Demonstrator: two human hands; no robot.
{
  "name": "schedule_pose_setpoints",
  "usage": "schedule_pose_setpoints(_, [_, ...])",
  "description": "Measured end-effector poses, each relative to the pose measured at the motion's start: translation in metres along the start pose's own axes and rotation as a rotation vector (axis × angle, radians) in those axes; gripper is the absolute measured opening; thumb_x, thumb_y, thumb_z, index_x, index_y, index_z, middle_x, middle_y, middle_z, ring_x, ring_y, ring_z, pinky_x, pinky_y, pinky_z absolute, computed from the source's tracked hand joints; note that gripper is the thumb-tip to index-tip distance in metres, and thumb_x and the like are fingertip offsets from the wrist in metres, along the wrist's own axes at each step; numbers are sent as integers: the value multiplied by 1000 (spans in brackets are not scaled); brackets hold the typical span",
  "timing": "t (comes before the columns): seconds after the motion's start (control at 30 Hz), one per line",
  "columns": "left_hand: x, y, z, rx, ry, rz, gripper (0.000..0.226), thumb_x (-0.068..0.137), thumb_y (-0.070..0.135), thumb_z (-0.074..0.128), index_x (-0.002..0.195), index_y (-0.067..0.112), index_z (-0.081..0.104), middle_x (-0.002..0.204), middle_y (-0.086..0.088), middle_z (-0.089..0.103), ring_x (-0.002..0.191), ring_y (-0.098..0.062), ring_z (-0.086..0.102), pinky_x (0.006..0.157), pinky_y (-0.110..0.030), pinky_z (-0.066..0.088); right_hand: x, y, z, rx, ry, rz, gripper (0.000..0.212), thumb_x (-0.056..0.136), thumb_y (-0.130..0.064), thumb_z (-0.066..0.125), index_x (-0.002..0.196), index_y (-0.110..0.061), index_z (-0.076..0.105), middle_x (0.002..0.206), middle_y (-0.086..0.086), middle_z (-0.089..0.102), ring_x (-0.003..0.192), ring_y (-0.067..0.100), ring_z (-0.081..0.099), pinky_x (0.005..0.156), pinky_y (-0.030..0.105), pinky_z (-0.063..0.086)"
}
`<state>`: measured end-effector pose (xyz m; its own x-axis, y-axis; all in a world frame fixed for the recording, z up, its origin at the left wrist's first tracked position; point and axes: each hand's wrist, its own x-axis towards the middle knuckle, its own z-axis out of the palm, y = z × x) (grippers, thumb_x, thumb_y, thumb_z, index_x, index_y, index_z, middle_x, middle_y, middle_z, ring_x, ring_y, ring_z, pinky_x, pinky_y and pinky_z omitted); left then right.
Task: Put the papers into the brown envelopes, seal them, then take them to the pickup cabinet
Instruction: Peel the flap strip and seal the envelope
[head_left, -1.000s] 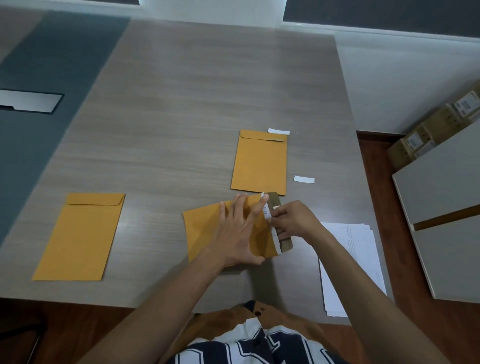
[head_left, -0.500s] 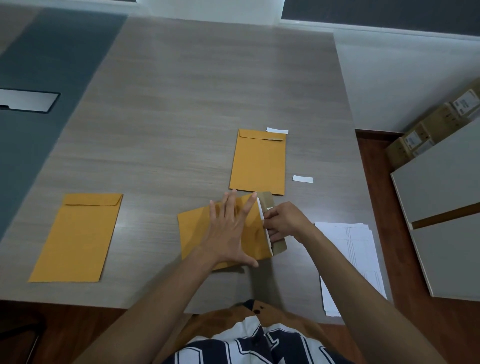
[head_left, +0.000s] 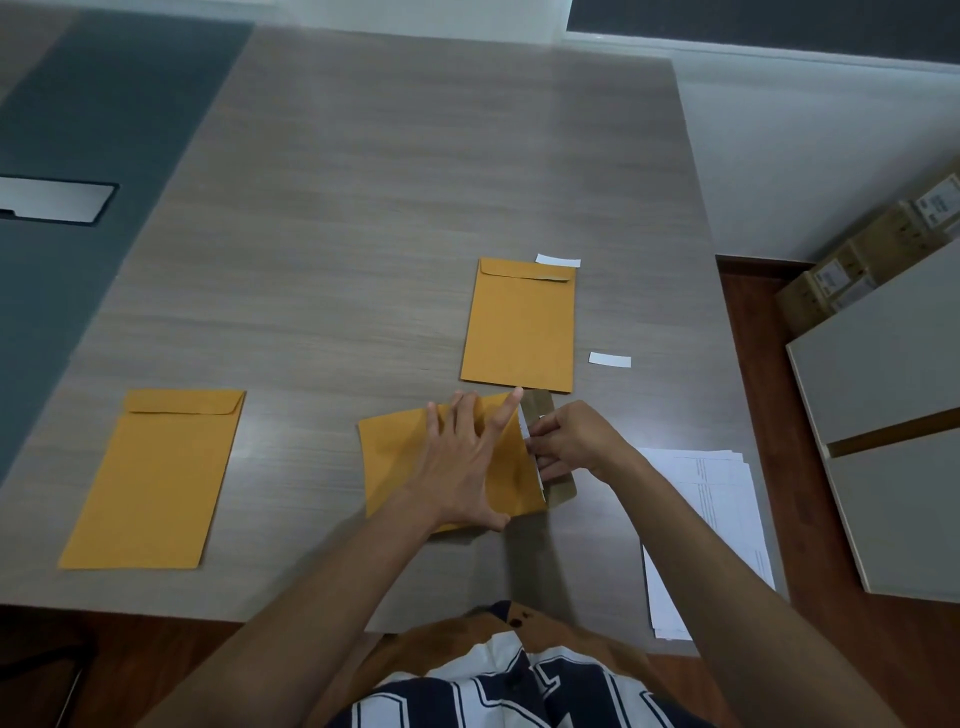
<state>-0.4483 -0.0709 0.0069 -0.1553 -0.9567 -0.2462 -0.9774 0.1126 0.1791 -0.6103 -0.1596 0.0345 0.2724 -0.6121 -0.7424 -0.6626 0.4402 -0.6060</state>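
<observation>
Grey wood-grain covered the table (head_left: 363, 208), which filled most of the head view, with a pale wall behind it and cardboard boxes (head_left: 878, 260) on the floor to the right.

Near the front edge lay the envelope (head_left: 400, 457) being worked on, turned sideways with its open flap (head_left: 540, 410) pointing right. The left hand (head_left: 462, 462) lay flat on it with fingers spread, pressing it to the table. The right hand (head_left: 569, 439) had its fingers curled at the mouth of the envelope, pinching what looked like the white strip (head_left: 524, 428) along the flap's glue line; the exact fingertip contact was hidden.

A closed envelope (head_left: 519, 327) lay just beyond, with two loose white slips (head_left: 557, 260) (head_left: 609, 359) beside it. Another envelope (head_left: 156, 478) lay well apart to the left. A stack of papers (head_left: 722, 493) sat by the right forearm, at the table's edge.

The envelope was probably light, thin and floppy, likely to slide on the smooth top unless held down. The flat palm on its body seemed a sound hold. The strip looked flimsy and might tear if pulled sharply, so a pinch near one end and a peel along the flap seemed best. Folding the flap would call for pressure along the whole crease.
</observation>
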Motion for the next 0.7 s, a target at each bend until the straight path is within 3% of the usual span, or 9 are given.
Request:
schedule_pose_setpoints(0.23, [2, 1, 1, -2, -7, 20, 153, 47, 73, 77, 147, 32, -32, 150, -22, 18, 142, -41, 16, 112, -66, 19, 7, 1, 4, -31, -11, 29, 21, 91, 0, 63, 112, -2, 68, 98, 18, 71, 79, 27, 73, 73, 39, 62])
schedule_pose_setpoints(0.53, [2, -1, 0, 0, 2, 20, 150, 50, 73, 76, 148, 32, -30, 151, -20, 16, 143, -40, 15, 113, -65, 18, 8, 1, 5, -84, 12, -5, 17, 91, -4, 64, 107, -6, 70, 96, 14, 72, 75, 22, 72, 66, 31, 62])
schedule_pose_setpoints(0.7, [4, -7, 7, -4, -74, -15, 145, 50, 73, 76, 151, 31, -18, 157, -18, 9, 147, -39, 6, 115, -65, 13, 4, 3, -5, 37, 34, -75, 10, 88, -6, 70, 97, -1, 73, 87, 16, 73, 71, 22, 73, 62, 29, 61])
